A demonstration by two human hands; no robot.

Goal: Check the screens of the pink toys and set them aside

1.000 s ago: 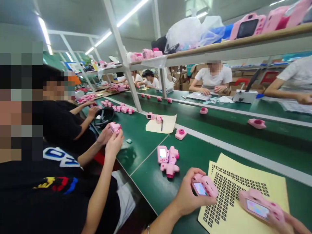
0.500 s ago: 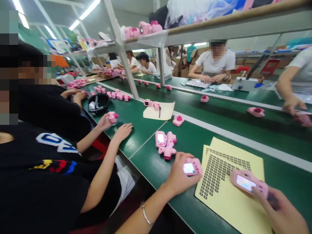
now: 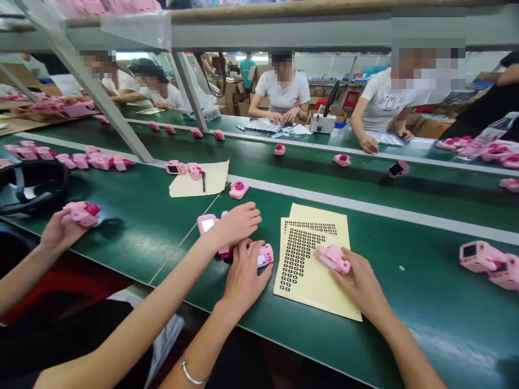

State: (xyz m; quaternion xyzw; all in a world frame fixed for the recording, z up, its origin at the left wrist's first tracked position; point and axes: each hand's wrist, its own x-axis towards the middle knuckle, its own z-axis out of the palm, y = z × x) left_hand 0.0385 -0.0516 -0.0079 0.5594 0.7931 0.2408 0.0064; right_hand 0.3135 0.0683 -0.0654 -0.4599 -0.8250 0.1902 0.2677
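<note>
My left hand (image 3: 245,278), with a silver bangle at the wrist, is closed around a pink toy camera (image 3: 267,254) whose screen is lit. My right hand (image 3: 360,278) grips another pink toy camera (image 3: 330,257), tilted above the yellow sheets of black-printed stickers (image 3: 338,302). Just beyond my left hand a co-worker's hand (image 3: 239,222) reaches over a small group of toy cameras and partly hides them; one with a bright white screen (image 3: 206,223) shows. The co-worker's other hand (image 3: 65,232) holds a toy camera (image 3: 83,213) at the left.
A pen (image 3: 203,182) and toy cameras lie on a cream paper (image 3: 219,175). One toy camera (image 3: 238,189) sits by the pale divider strip (image 3: 365,213). More toy cameras (image 3: 482,256) lie at right. A black bowl-like object (image 3: 57,178) is at left; people sit across the green belt (image 3: 251,154).
My view has swung right. The co-worker's hand has moved from the table edge over the grouped cameras beside my left hand. Both my hands still hold their cameras; the right one is tilted more.
</note>
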